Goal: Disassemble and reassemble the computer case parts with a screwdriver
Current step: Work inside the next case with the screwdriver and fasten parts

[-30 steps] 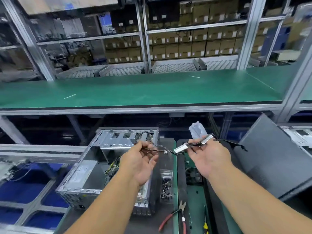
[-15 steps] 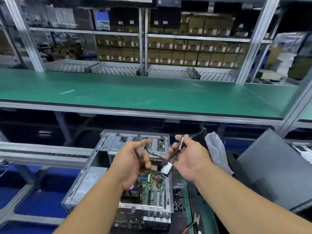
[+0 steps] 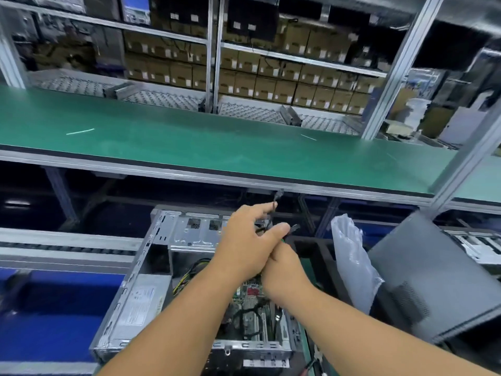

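An open silver computer case [image 3: 162, 256] lies below my hands, its green motherboard [image 3: 252, 313] and a grey power supply [image 3: 141, 302] showing inside. My left hand [image 3: 244, 245] is held above the case and pinches a bundle of thin black cables [image 3: 276, 199] whose plugs stick out past the fingertips. My right hand [image 3: 284, 272] is tucked under and behind the left hand, with its fingers mostly hidden; it appears to grip the same cables. No screwdriver is in view.
A grey side panel [image 3: 423, 278] leans at the right, with a clear plastic bag [image 3: 352, 261] beside it. A green bench shelf [image 3: 217, 142] runs across above the case. Racks of cardboard boxes [image 3: 284, 85] stand behind. Red-handled pliers [image 3: 311, 366] peek in at the bottom edge.
Both hands came together over the case; the cables once stretched between them are now bunched up. The right hand slid under the left. The view tilted upward.
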Tool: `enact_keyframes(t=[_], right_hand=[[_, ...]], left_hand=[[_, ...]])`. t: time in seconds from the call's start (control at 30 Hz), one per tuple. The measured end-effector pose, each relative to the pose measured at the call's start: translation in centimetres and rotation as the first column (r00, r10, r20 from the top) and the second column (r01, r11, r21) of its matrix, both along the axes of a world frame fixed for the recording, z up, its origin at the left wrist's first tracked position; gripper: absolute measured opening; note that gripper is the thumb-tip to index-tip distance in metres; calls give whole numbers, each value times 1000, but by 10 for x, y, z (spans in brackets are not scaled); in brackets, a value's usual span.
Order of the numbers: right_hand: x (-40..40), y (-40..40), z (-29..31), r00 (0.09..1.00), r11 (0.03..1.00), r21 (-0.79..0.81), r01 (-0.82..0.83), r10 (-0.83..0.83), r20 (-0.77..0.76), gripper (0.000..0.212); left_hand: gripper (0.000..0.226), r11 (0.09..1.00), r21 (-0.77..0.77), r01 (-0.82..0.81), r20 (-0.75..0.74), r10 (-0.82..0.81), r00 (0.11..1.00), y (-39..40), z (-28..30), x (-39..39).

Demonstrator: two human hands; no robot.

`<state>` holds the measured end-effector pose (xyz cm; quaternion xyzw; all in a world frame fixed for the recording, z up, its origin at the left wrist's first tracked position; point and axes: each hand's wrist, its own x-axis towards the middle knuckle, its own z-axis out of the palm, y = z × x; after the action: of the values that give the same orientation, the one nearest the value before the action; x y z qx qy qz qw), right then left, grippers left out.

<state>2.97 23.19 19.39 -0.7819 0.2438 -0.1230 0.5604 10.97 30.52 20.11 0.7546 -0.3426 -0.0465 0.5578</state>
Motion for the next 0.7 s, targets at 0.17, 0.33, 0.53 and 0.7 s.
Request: enact_keyframes(t=[0.17, 0.33, 0.53, 0.7], right_hand=[[-7, 3, -25, 997, 999, -47, -23, 19, -69, 26], [-12, -12, -35, 997, 955, 298, 8, 17, -80, 20], [-8, -41, -40, 966, 592, 789, 165, -260, -7, 13], [2, -77, -29, 788, 637, 617, 462, -614, 43, 20]], left_hand=[[25, 981, -193, -20, -230, -26, 973, -12, 6, -3], [32, 896, -439, -73, -549, -203, 811, -7, 1, 2], [33, 851, -525, 19, -604, -388, 697, 18, -3, 21], [27, 969, -246, -16, -544, -124, 830, 29, -24, 42]])
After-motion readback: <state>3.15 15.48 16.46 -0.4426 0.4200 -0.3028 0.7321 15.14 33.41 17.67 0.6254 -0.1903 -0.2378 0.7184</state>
